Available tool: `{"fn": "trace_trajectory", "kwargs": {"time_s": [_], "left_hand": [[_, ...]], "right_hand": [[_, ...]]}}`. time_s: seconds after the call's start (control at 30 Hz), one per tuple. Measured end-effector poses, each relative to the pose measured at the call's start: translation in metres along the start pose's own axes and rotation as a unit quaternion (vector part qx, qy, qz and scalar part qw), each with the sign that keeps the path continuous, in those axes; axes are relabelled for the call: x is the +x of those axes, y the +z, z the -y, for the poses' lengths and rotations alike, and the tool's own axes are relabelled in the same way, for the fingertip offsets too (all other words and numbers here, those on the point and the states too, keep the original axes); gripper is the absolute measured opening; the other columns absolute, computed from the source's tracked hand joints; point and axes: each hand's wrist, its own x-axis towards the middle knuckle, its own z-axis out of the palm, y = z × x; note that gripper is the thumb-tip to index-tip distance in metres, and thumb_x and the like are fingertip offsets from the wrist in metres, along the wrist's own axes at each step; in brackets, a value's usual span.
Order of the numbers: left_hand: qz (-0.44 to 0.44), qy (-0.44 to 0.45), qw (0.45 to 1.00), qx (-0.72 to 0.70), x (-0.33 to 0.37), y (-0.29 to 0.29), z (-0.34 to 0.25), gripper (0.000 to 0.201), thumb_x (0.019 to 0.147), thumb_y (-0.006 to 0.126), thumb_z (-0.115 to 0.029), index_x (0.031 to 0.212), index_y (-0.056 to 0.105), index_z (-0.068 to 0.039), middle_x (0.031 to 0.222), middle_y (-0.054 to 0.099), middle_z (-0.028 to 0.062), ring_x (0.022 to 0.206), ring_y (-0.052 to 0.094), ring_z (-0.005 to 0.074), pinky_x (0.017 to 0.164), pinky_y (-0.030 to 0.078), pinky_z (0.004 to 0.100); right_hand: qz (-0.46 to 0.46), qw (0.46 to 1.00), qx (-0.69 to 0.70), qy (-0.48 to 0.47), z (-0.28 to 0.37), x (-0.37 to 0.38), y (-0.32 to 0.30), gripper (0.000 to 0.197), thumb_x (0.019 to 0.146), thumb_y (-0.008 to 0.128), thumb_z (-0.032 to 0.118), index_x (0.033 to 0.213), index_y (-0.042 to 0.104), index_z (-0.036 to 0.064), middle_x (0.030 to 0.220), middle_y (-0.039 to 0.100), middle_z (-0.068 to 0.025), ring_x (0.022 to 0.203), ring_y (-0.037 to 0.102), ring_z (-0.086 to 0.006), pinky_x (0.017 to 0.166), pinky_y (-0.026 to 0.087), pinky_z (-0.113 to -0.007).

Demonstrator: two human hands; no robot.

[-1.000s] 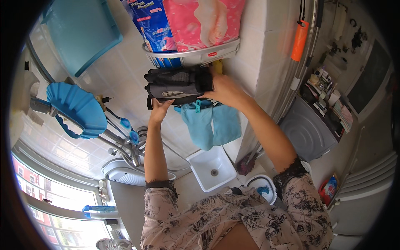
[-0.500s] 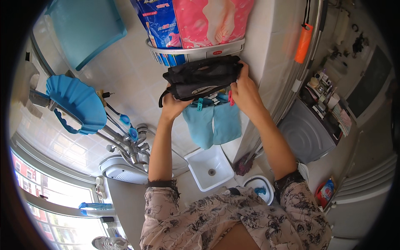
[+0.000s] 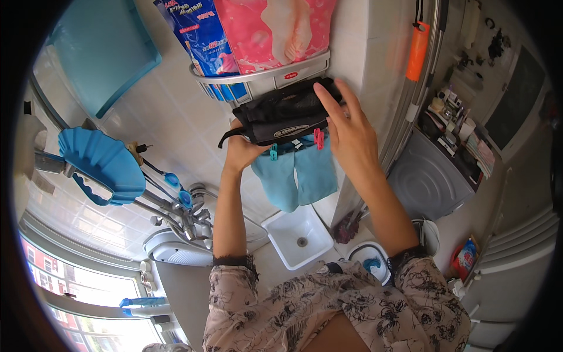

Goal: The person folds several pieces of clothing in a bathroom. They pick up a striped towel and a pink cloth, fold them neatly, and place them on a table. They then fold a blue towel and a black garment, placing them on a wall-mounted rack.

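Observation:
A black fabric bag (image 3: 281, 112) with a mesh panel and an oval patch is held up in front of the metal wall rack. My left hand (image 3: 239, 149) grips its lower left end, the fingers hidden behind it and a strap hanging over by the wrist. At the right end my right hand (image 3: 349, 126) has its fingers stretched out and apart against the bag. Just below hangs a light blue cloth item (image 3: 296, 176) in two panels, fastened by a teal clothespin (image 3: 274, 152) and a pink clothespin (image 3: 318, 139).
The metal rack (image 3: 264, 79) holds a blue packet (image 3: 202, 41) and a pink packet (image 3: 275, 29). On the left are a blue scalloped shower cap (image 3: 99, 164), swim goggles (image 3: 176, 180) and a faucet (image 3: 190, 220). Below stand a white basin (image 3: 298, 234) and a bucket (image 3: 370, 249).
My right hand has loosened from the bag's right end, its fingers now extended over it. The bag has tilted, showing more of its oval patch. The whole view has shifted slightly.

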Motion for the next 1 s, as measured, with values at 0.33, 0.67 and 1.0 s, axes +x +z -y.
{"fn": "trace_trajectory", "kwargs": {"time_s": [0.33,0.67,1.0], "left_hand": [[0.034,0.141,0.944,-0.297,0.007,-0.023,-0.020,0.115,0.049,0.085,-0.020,0.141,0.015,-0.014,0.135,0.033,0.0093,0.122,0.036,0.0270,0.100,0.029,0.0387],[-0.135,0.261,0.956,0.012,0.000,-0.005,-0.069,0.069,0.051,0.086,-0.027,0.108,0.057,0.000,0.109,0.054,0.0150,0.107,0.052,0.0293,0.092,0.040,0.0366],[-0.181,0.158,0.970,-0.035,0.004,-0.001,-0.043,0.054,0.060,0.079,-0.003,0.108,0.054,0.000,0.102,0.057,0.0107,0.092,0.055,0.0209,0.082,0.043,0.0287]], "right_hand": [[0.018,0.996,-0.080,-0.023,-0.005,0.001,0.013,0.061,0.065,0.060,-0.002,0.123,0.049,0.0110,0.130,0.046,-0.0014,0.063,0.052,-0.0165,0.052,0.050,-0.028],[0.139,0.990,-0.016,-0.010,-0.004,0.010,0.000,0.064,0.066,0.059,0.000,0.127,0.043,0.0098,0.127,0.046,-0.0028,0.075,0.056,-0.0217,0.063,0.050,-0.035],[0.052,0.993,0.095,-0.051,-0.004,0.022,0.019,0.047,0.073,0.060,0.003,0.117,0.046,0.0052,0.120,0.050,-0.0079,0.081,0.055,-0.0254,0.069,0.049,-0.036]]}}
